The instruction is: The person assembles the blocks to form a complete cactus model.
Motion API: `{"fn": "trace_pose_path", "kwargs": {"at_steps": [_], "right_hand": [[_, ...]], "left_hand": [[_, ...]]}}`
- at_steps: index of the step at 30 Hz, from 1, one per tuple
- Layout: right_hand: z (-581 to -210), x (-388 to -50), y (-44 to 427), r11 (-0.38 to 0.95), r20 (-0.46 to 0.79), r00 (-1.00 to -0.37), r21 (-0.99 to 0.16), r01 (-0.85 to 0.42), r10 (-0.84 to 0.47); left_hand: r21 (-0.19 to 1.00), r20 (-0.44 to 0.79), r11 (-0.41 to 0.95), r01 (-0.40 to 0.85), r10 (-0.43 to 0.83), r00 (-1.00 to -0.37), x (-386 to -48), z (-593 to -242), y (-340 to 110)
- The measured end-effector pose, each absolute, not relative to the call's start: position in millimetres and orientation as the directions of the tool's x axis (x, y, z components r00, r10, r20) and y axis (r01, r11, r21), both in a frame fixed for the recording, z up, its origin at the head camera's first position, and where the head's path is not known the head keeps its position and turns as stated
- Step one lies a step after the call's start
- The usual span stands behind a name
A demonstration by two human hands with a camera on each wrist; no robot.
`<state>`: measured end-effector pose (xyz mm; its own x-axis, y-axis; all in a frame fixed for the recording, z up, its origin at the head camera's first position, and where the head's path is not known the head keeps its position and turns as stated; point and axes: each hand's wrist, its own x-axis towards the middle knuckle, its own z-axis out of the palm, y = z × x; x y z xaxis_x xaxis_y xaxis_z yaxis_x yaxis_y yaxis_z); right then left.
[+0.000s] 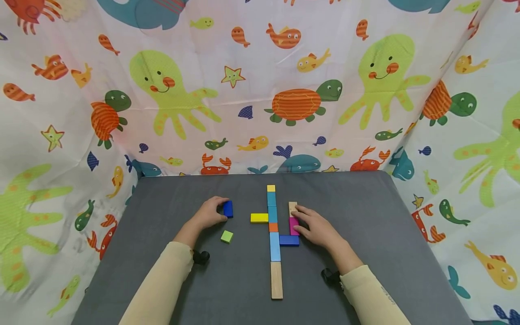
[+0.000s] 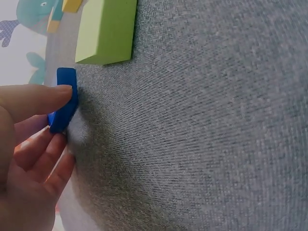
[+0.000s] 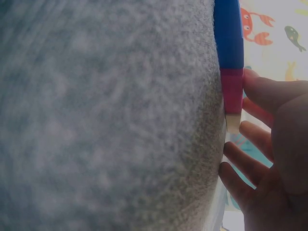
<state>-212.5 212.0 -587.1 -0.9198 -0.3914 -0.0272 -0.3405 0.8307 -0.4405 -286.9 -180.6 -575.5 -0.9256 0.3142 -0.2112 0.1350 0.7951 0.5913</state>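
Note:
My left hand [image 1: 210, 212] pinches a dark blue block [image 1: 228, 209] between thumb and fingers at the table's left side. In the left wrist view the thumb lies against the blue block [image 2: 66, 103]. A small green block [image 1: 226, 236] lies just nearer than that hand. My right hand [image 1: 318, 227] touches a magenta block [image 1: 294, 226] and a plain wooden block [image 1: 292, 207] set end to end, its fingers fairly straight. In the right wrist view the thumb is at the edge of the magenta block [image 3: 232, 90]. A second blue block [image 1: 289, 240] adjoins the magenta one.
A column of blocks runs up the grey table [image 1: 337, 198]: long wooden [image 1: 276, 280], light blue [image 1: 275, 247], orange [image 1: 273, 227], teal [image 1: 271, 199] and yellow at the far end. Another yellow block [image 1: 259, 218] juts left. A sea-animal curtain [image 1: 252, 58] stands behind.

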Motion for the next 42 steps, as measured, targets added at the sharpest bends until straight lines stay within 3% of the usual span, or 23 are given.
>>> {"fn": "trace_pose_path", "kwargs": {"at_steps": [12, 24, 42], "right_hand": [[-584.4, -212.5, 211.3, 0.832, -0.034, -0.92, -0.441, -0.337, -0.391], [-583.0, -215.8, 213.8, 0.83, -0.025, -0.917, -0.435, -0.348, -0.398], [-581.4, -216.7, 212.7, 0.835, -0.037, -0.919, -0.432, -0.34, -0.393]], "left_hand": [[0.605, -0.234, 0.791, 0.089, 0.284, -0.93, -292.1, -575.0, -165.4], [0.713, -0.209, 0.7, 0.036, 0.261, -0.942, -297.0, -572.9, -142.2], [0.747, -0.197, 0.661, 0.068, 0.319, -0.927, -305.0, -577.4, -115.4]]}}
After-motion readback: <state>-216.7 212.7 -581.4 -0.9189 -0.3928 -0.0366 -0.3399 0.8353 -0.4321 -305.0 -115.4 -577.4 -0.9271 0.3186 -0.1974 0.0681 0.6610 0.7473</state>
